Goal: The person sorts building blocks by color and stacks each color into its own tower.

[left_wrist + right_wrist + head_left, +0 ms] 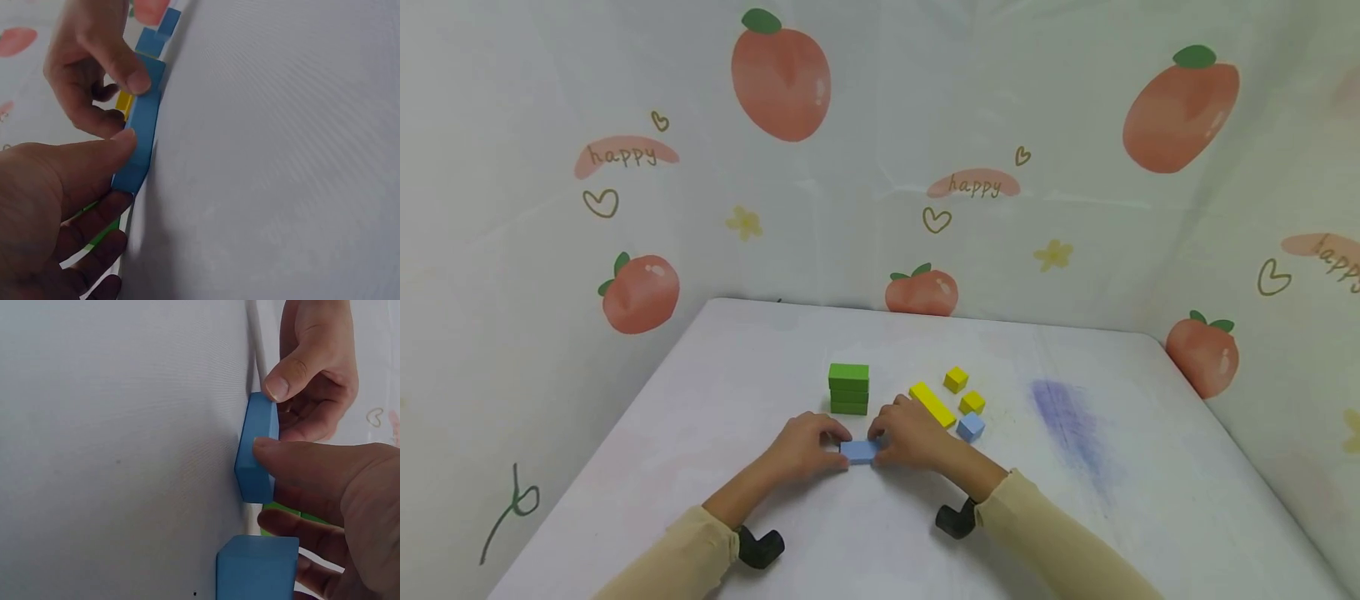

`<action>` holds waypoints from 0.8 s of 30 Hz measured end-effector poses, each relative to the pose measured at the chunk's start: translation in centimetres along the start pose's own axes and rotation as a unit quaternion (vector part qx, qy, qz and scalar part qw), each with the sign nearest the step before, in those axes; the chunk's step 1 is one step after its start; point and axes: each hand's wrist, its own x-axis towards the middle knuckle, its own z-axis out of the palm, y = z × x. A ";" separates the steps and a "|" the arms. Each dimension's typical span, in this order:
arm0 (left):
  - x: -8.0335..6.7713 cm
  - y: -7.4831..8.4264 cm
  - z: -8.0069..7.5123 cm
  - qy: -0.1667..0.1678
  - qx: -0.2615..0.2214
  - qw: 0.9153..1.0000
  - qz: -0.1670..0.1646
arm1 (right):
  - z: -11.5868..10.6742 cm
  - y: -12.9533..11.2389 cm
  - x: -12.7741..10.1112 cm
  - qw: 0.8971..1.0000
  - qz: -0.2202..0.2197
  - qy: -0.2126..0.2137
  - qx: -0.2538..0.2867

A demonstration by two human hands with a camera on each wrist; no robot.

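pinching a flat, smooth blue block (859,451), left hand (805,446) and right hand (912,435) fingers clamped on its ends.

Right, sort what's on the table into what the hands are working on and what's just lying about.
In hand:
flat blue block, pinched at its ends by the left hand and the right hand

Lying about:
green stack
long yellow block
two yellow cubes
small blue cube
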 end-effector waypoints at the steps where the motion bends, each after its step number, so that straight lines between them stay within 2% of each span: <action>1: 0.0 -0.1 0.0 -0.003 -0.001 1.000 0.000 | 0.0 0.0 -0.1 1.000 -0.002 0.000 -0.004; 11: 0.0 -1.2 0.0 -0.014 -0.006 1.000 0.023 | 0.2 -0.2 -1.1 1.000 -0.006 0.026 0.005; 24: -0.1 -1.2 -0.1 -0.009 -0.010 1.000 0.024 | 0.6 0.1 -1.3 0.999 0.005 0.035 0.029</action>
